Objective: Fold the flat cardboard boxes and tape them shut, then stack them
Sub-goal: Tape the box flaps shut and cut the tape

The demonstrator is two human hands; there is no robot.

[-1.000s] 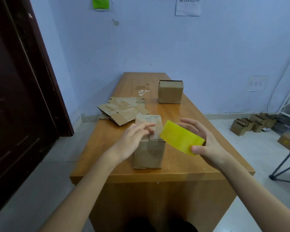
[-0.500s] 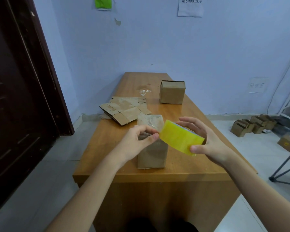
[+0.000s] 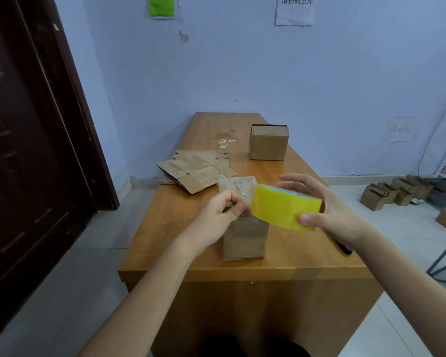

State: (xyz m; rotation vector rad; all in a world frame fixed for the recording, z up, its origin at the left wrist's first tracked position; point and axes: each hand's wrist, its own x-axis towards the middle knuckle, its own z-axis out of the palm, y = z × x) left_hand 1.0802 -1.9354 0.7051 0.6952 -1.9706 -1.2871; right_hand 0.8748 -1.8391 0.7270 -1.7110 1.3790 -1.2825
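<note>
Now, from the head camera, the right hand (image 3: 335,215) grasps the yellow tape roll (image 3: 285,208) with the thumb on its near face and the fingers over its far edge, and holds it in the air above the desk (image 3: 294,258). The left hand (image 3: 222,215) is at the left edge of the roll, with thumb and fingers closed in a pinch, probably on the free end of the tape, although the clear strip itself is hard to see. Just below and behind both hands stands the folded cardboard box (image 3: 242,235), upright near the front edge of the desk, its top partly hidden by the roll. I judge the box to be light and rather soft, so it may slide or dent when tape is pressed on it; holding it by the side walls seems safer. The tape is thin and sticky, and should be held only at its end. Farther back lie the flat cardboard boxes (image 3: 196,171) and another folded box (image 3: 268,143).
</note>
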